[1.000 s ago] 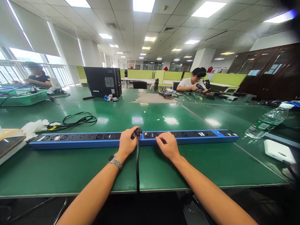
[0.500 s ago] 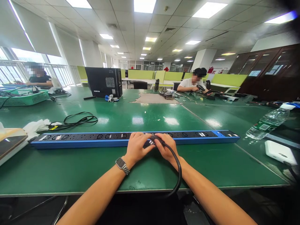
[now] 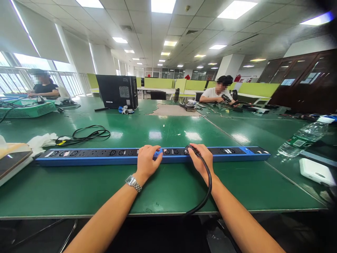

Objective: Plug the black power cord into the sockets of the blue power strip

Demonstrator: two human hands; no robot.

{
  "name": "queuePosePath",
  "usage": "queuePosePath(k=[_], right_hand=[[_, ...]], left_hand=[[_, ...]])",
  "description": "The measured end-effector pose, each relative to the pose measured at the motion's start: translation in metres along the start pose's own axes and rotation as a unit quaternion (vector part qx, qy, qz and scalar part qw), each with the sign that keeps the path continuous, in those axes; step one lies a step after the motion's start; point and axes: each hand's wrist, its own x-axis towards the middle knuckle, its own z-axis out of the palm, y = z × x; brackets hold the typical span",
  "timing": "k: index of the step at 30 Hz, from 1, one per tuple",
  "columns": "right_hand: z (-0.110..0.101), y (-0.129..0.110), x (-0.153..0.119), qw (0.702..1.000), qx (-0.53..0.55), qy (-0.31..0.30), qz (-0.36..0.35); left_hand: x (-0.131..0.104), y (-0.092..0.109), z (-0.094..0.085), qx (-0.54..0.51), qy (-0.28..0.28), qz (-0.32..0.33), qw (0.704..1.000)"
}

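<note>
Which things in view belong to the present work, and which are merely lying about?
In use:
black plug, in the right hand
its black cord
blue power strip, under the left hand

Just lying about:
coiled black cable
clear water bottle
black computer tower
green basket

You work under bright ceiling panels (image 3: pixel 163 5), with daylight entering at your left through the windows (image 3: pixel 31 62). White glare spots your green desk (image 3: pixel 105 193); deep shadow lies beneath it. Wide-angle distortion stretches the bottle (image 3: pixel 306 136) toward the right edge, and the upper right corner darkens beside a blue-fringed panel (image 3: pixel 316 19).
</note>
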Motion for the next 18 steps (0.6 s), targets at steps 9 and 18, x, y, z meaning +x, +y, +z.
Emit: queuePosePath(k=[9, 18], right_hand=[[0.006, -0.008, 0.0, 0.997, -0.065, -0.024, -0.044], [0.013, -0.008, 0.0, 0.993, -0.108, -0.033, -0.027]], left_hand=[[-0.001, -0.001, 0.001, 0.005, -0.008, 0.005, 1.0], [-0.002, -0.003, 0.005, 0.003, -0.013, 0.008, 1.0]])
